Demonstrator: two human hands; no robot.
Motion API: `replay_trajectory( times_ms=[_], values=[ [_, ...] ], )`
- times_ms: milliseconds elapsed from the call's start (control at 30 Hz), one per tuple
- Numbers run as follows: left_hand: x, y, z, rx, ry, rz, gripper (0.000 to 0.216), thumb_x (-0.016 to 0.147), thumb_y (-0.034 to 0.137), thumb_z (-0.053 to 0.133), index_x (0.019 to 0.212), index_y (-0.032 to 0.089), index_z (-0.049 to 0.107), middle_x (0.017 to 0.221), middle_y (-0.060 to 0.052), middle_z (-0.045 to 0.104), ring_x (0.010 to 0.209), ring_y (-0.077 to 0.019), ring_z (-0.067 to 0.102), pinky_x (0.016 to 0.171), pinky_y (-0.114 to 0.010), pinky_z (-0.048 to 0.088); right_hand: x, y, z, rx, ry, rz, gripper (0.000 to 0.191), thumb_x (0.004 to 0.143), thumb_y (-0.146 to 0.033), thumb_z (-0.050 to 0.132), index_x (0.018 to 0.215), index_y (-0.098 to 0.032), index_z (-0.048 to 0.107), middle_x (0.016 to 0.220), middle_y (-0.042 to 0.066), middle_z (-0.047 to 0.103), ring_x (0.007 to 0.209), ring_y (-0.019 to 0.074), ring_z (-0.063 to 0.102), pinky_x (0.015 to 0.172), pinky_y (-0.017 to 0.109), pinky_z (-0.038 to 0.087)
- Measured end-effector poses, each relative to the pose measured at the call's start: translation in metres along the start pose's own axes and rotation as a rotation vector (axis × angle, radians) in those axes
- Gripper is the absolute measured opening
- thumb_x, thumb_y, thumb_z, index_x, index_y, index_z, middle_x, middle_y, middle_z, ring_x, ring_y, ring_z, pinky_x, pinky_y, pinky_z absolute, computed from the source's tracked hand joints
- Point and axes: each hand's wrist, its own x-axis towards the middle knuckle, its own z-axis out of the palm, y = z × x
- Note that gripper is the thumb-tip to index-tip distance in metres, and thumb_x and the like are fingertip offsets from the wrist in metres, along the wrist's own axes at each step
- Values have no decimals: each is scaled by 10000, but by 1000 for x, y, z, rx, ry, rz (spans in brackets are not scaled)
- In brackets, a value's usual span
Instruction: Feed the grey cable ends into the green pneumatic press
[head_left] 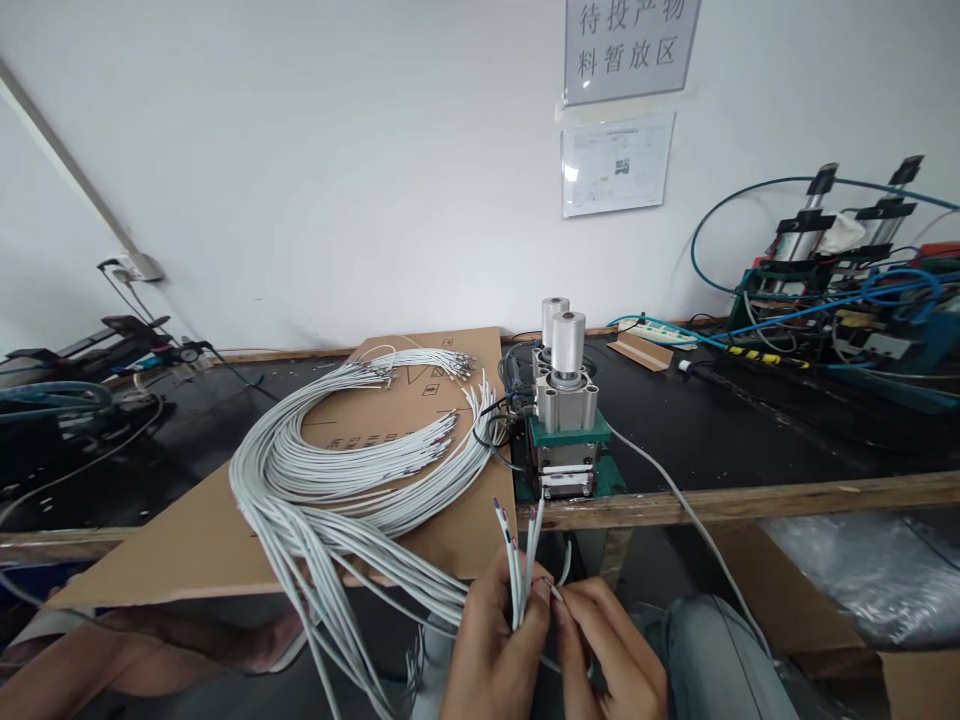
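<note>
- Workbench [750,430]: black top, wooden front edge, runs across the whole view. Other air-fed machines with blue hoses stand at its far right.
- Cardboard sheet [187,550]: lies flat on the bench left of centre, its near side overhanging the edge.
- Wire bundle [337,480]: many grey-white wires in a loose arc on the cardboard. One end fans out toward the back, the other drops off the front edge toward the person's lap.
- Pneumatic press [568,420]: small, with a green base and two upright knurled cylinders. It sits at the bench edge just right of the cardboard, mouth facing the person.
- Left hand [491,650]: below the bench edge, closed round the held wires [517,540], whose coloured tips stand upward just in front of the press.
- Right hand [607,650]: touching the left, thumb and forefinger pinched on one of those wires, other fingers curled.
- Risk, judged: the bundle hangs over the edge by its own weight, so a tug on the held wires could drag strands off the cardboard or knot them. The tips sit uneven, and a crooked one could bend against the press mouth. Fingers close to that mouth could get nipped.
</note>
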Motion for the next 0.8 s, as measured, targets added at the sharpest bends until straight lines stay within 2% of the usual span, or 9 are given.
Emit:
replay_trajectory(
  times_ms=[100, 167, 233, 333, 433, 567, 700, 800],
  values=[
    [2, -2, -4, 48, -20, 23, 243, 850, 424, 691, 836, 187, 636, 754, 10, 626, 721, -163, 569, 709, -249, 476, 1, -2, -7, 43, -48, 37, 267, 1007, -166, 460, 935, -204, 715, 737, 49, 625, 632, 160, 625, 620, 224, 533],
    [4, 1, -6, 140, -156, 88, 132, 823, 278, 688, 771, 187, 609, 699, 27, 603, 671, -142, 545, 642, -218, 437, 1, -1, -15, 123, -115, 128, 301, 1018, -257, 474, 819, -206, 693, 707, 35, 607, 609, 155, 604, 600, 217, 527],
    [7, 6, -7, 234, -325, 136, 141, 803, 165, 647, 699, 194, 557, 615, 53, 576, 588, -113, 516, 570, -193, 371, -1, 1, -25, 206, -145, 260, 342, 1000, -385, 526, 748, -208, 675, 682, 24, 606, 589, 158, 587, 568, 219, 525],
    [8, 12, -5, 312, -462, 132, 151, 827, 120, 581, 708, 200, 535, 599, 50, 630, 548, -106, 557, 546, -188, 343, -6, 5, -36, 320, -121, 485, 380, 945, -527, 588, 769, -210, 699, 669, 12, 611, 577, 168, 585, 539, 233, 523],
    [5, 14, -4, 368, -477, 141, 133, 838, 125, 569, 730, 199, 545, 644, 30, 663, 594, -122, 605, 579, -193, 365, -8, 3, -37, 382, -147, 607, 386, 920, -513, 625, 702, -198, 669, 668, 0, 584, 586, 155, 561, 544, 223, 503],
    [3, 15, -4, 351, -465, 124, 145, 848, 163, 560, 726, 215, 500, 634, 37, 646, 585, -124, 601, 564, -190, 369, -1, -8, -32, 403, -171, 643, 377, 920, -477, 600, 684, -186, 644, 715, 2, 574, 599, 136, 509, 505, 195, 448],
    [7, 17, -6, 326, -484, 94, 157, 818, 161, 569, 707, 221, 476, 631, 45, 620, 589, -121, 576, 561, -187, 376, 7, -14, -28, 485, -193, 699, 320, 884, -419, 606, 668, -182, 616, 643, -28, 486, 556, 116, 433, 462, 174, 382],
    [8, 18, -6, 322, -471, 88, 150, 794, 147, 571, 712, 223, 472, 629, 50, 611, 583, -121, 574, 555, -185, 387, 7, -12, -24, 505, -175, 722, 286, 847, -385, 627, 649, -180, 602, 637, -31, 474, 542, 110, 401, 445, 177, 343]
  ],
)
